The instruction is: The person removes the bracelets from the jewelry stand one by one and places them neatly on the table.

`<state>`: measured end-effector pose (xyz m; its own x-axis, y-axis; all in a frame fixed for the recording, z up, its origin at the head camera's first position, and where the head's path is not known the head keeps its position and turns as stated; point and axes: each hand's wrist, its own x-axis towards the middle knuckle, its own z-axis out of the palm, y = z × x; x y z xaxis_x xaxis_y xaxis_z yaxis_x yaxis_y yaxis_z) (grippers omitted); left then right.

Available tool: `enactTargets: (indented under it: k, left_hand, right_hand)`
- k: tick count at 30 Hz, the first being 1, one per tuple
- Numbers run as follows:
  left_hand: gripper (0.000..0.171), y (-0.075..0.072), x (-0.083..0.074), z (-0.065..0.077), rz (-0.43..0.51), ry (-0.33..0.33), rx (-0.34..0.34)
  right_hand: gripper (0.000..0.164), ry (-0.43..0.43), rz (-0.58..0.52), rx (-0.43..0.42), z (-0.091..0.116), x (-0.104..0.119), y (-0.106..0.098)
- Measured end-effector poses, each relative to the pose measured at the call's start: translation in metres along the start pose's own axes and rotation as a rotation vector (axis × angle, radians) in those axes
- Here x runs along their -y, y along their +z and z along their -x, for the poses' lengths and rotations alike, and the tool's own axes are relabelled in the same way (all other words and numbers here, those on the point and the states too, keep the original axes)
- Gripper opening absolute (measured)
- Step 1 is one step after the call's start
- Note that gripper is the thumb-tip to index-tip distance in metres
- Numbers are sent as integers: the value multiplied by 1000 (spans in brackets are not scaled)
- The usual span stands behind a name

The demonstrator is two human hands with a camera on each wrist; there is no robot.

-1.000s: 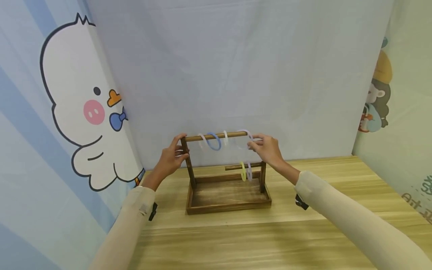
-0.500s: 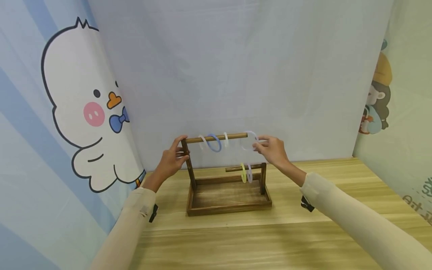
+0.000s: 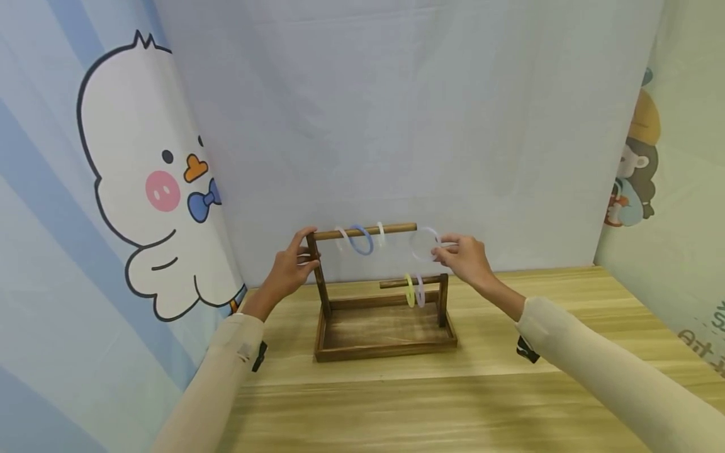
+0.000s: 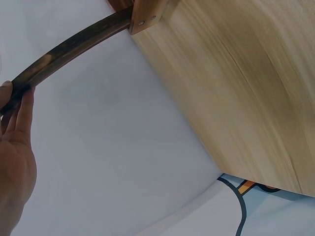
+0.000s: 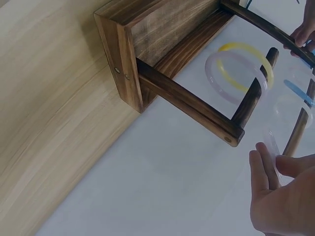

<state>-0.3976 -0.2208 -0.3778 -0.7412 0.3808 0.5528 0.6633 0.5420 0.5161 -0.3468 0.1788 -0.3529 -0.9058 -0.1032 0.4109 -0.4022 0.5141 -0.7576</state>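
the right hand [image 3: 469, 259] pinches a translucent bangle [image 3: 429, 229] at its rim — just left of the fingertips, beside the free end of the upper wooden rod [image 3: 399, 227], whose long axis runs leftward — while the left hand [image 3: 287, 270] grips the tall post [image 3: 321, 284].

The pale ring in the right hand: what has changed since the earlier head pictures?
The right hand moved right and slightly down with the pale ring, which overlapped the upper bar and now looks off its end. No grip was taken or released. The left hand stays on the post; other rings still hang.
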Motion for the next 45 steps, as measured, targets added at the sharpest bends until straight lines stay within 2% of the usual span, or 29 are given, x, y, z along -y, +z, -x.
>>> enactTargets:
  k: [10,18,32,36,45]
  left_hand:
    - [78,-2,-4,1,0,-13,-5]
    - [79,0,-2,0,9,-30,2]
    - [77,0,-5,0,4,-64,14]
    - [78,0,-7,0,5,-67,18]
    - [77,-1,-8,-1,0,-65,16]
  right_hand:
    - [34,-24,-74,31,10,12,6]
    - [34,-39,-45,52,20,25,16]
    - [39,-63,-101,111,32,42,36]
    - [38,-88,-120,129,35,43,44]
    - [30,-69,-178,181,50,42,70]
